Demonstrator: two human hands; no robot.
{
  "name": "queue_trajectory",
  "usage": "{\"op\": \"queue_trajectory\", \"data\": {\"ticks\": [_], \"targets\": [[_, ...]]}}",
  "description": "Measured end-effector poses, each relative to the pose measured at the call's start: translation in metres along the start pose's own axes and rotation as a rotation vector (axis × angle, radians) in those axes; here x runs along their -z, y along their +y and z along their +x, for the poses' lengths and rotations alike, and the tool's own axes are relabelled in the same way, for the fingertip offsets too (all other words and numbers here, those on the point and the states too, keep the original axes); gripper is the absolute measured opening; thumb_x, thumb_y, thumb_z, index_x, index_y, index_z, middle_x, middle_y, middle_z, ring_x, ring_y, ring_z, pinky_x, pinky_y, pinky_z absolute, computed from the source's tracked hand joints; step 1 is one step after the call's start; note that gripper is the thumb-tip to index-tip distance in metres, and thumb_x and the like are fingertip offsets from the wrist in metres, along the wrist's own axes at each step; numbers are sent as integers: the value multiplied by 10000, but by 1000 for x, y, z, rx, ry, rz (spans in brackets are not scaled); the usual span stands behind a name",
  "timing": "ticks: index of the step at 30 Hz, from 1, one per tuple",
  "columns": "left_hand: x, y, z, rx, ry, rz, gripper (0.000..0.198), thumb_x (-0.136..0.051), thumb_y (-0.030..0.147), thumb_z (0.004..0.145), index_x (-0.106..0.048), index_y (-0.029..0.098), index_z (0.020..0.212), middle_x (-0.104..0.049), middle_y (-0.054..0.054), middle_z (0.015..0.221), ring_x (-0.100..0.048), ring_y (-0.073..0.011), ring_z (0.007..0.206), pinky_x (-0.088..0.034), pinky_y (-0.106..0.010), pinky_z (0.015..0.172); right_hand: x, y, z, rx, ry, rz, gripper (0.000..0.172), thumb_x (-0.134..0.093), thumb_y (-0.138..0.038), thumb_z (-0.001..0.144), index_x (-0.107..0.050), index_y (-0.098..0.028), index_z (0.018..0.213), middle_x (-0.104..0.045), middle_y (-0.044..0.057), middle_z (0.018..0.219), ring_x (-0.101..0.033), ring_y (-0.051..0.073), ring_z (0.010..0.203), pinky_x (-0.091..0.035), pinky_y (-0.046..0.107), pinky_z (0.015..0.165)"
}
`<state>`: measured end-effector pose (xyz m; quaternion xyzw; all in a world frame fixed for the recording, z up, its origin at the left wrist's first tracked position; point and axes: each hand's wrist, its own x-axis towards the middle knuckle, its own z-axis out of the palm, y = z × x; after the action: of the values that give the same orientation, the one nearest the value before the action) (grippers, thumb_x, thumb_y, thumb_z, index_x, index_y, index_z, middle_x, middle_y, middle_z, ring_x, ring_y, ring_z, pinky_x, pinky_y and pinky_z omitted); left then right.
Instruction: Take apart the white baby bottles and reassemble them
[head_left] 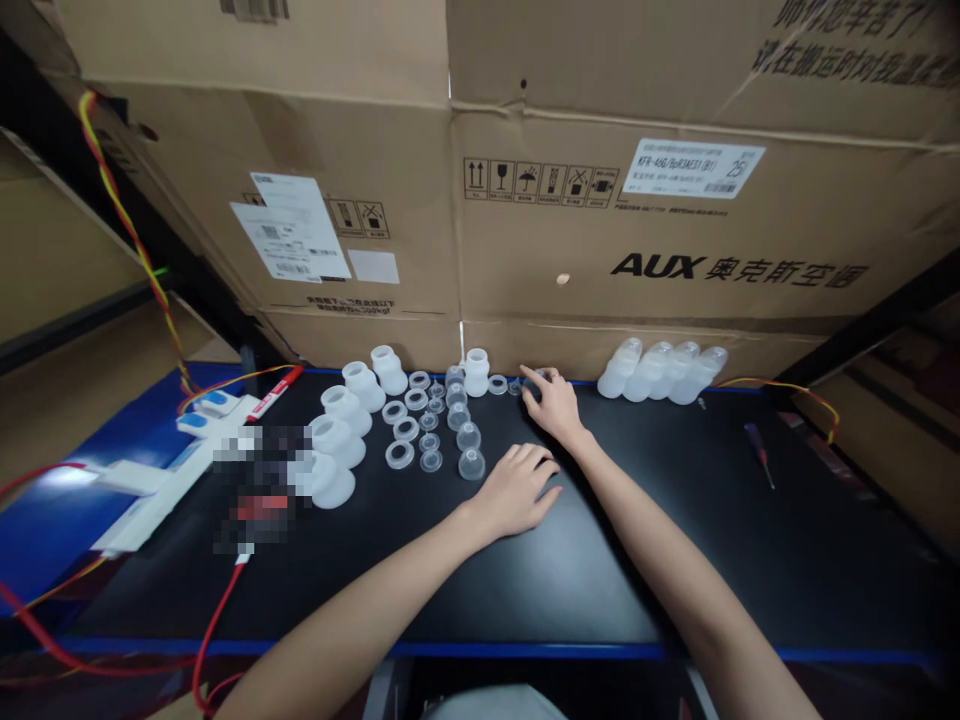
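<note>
My right hand (556, 408) is at the back of the black mat, its thumb and fingers around a clear dome cap (535, 381) that they partly hide. Just left of it stand a clear nipple (515, 388), a ring (497, 385) and an upright white bottle (476, 373). Nearer to me, my left hand (517, 492) rests palm down on the mat, fingers apart and holding nothing. Beside its fingertips runs a column of clear caps (471, 463). Further left are columns of nipples (430, 460), rings (400, 454) and open white bottles (337, 440).
Several capped bottles (651, 372) lean in a row at the back right. A screwdriver (760, 455) lies on the right side of the mat. A power strip (180, 470) with cables and a red marker (274, 392) are at left. Cardboard (540, 230) walls the back.
</note>
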<state>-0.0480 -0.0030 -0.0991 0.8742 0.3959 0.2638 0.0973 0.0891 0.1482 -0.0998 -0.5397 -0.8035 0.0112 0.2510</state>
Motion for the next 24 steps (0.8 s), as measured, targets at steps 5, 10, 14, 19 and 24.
{"op": "queue_trajectory", "data": {"ticks": [5,10,14,19,24], "targets": [[1,-1,1,14,-8,-34,206,-670,324,1032,-701,180,1176,-707,-106,1234,-638,-283,1187,-508,-460,1021,0,4,-4,-9,11,96,880,-584,-359,1014,-172,-114,1752,-647,228,1332,-634,372,1174,-498,479,1033],[2,-2,0,25,-2,-56,213,-648,323,1040,-705,192,1198,-705,-112,1251,-634,-288,1191,-504,-474,1031,26,15,-5,-52,289,29,733,-584,-507,1021,-418,-154,1642,-506,262,1510,-491,426,1386,-393,587,1177],[2,-2,-1,41,-8,-84,208,-662,311,1035,-698,197,1205,-703,-101,1262,-636,-276,1204,-501,-453,1037,59,52,0,-275,580,-134,630,-578,-424,989,-498,-124,1537,-368,272,1610,-274,460,1539,-238,725,1230],[0,-2,-2,76,24,-28,249,-687,355,1018,-698,204,1216,-681,-111,1324,-609,-292,1288,-424,-529,1171,79,102,4,-333,654,-241,518,-645,-519,919,-651,-142,1275,-346,251,1619,-184,481,1577,-131,781,1243],[-7,-8,-3,250,129,118,423,-660,425,1025,-648,163,1357,-588,-192,1475,-487,-382,1459,-334,-637,1250,93,110,5,-192,610,-209,470,-704,-580,904,-722,-176,1145,-545,196,1450,-392,430,1444,-271,696,1228]]}}
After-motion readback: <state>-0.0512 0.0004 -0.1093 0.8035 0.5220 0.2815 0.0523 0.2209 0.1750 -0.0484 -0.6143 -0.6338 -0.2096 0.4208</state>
